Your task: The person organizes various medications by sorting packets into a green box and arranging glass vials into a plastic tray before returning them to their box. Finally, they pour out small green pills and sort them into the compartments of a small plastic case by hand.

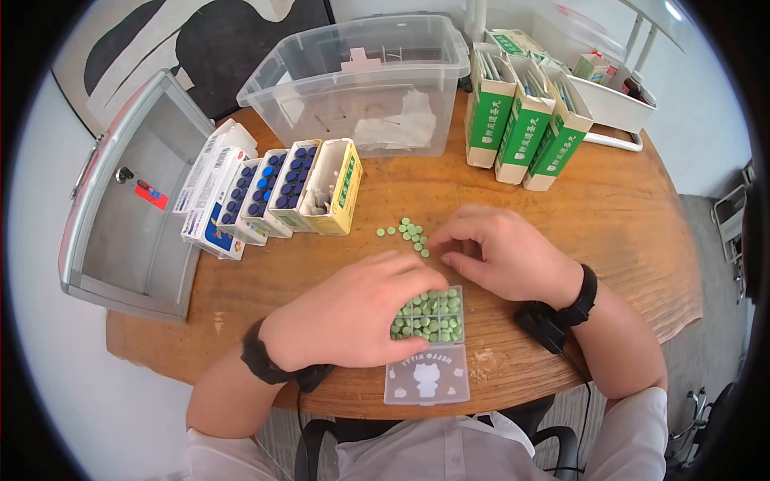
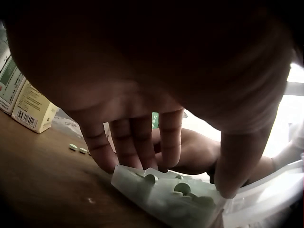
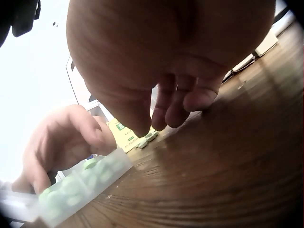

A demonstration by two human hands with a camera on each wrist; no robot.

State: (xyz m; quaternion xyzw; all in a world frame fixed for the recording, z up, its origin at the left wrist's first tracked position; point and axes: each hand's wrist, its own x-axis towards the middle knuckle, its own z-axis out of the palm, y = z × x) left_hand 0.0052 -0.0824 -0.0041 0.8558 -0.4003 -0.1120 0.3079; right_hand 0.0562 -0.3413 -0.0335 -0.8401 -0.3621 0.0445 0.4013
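Observation:
A clear pill box [image 1: 427, 315] with several compartments full of round green tablets lies on the table's near side. Its lid [image 1: 427, 377], printed with a white cat figure and lettering, is folded back toward the person. My left hand [image 1: 353, 309] grips the box, thumb at the lid end and fingers over the far end; part of the box is hidden under it. Loose green tablets [image 1: 413, 231] lie in a small group beyond the box. Beside them my right hand [image 1: 509, 252] rests low over the wood with loosely bent fingers [image 3: 175, 114], and nothing shows between them.
Boxes of blue-capped vials [image 1: 293, 175] and a yellow carton [image 1: 345, 188] stand at left, beside a clear-doored case [image 1: 132, 208]. Behind is a clear plastic bin [image 1: 353, 88]. Green-and-white cartons [image 1: 525, 132] and a white tray [image 1: 618, 104] stand at back right.

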